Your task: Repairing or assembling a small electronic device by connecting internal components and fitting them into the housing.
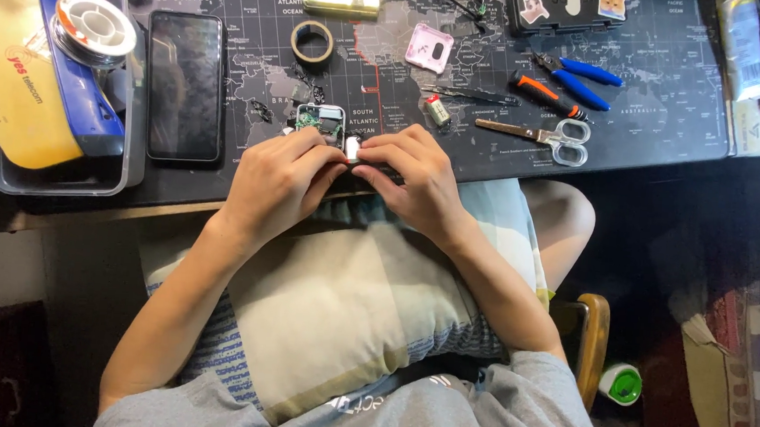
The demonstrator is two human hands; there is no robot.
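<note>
Both hands meet at the desk's near edge, pinching one small white part (352, 148) between them: my left hand (278, 185) closes on it from one side, my right hand (413, 179) from the other, fingertips nearly touching. Just beyond the grip, touching my left fingers, lies a small opened white device with a bare green circuit board (321, 122). Farther out sits a ring of tan tape (311, 41). Well off to the right lie grey-handled scissors (539, 133) and an orange-handled tool (545, 94); left, a black phone (185, 85).
</note>
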